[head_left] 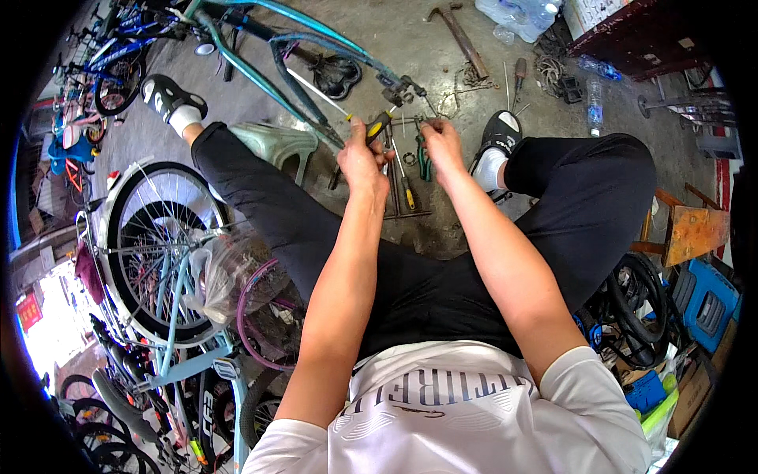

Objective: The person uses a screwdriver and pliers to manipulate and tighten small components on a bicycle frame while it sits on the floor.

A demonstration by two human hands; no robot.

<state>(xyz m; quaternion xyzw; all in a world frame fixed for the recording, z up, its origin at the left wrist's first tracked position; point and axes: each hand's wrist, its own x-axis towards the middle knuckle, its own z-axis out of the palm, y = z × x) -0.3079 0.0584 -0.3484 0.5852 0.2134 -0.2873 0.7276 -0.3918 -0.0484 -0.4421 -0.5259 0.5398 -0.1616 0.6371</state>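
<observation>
My left hand point(363, 164) is closed round a screwdriver; its long pale shaft point(317, 92) points up and left past the bicycle frame. A yellow-and-black handle point(380, 126) shows beside my left fingers; whether it belongs to the same tool I cannot tell. My right hand point(442, 146) is closed in a pinch near the end of the teal bicycle frame point(229, 55), at a thin dark piece I cannot make out. Between and below my hands, green-handled pliers point(424, 164) and a yellow-handled screwdriver point(409, 196) lie on the floor.
A hammer point(462, 43) and another screwdriver point(519, 73) lie ahead. A plastic bottle point(594, 107) is to the right, beyond my knee. On the left are a pale plastic stool point(264, 142), a bicycle wheel point(114, 229) and several bicycles. A blue case point(705, 304) sits at right.
</observation>
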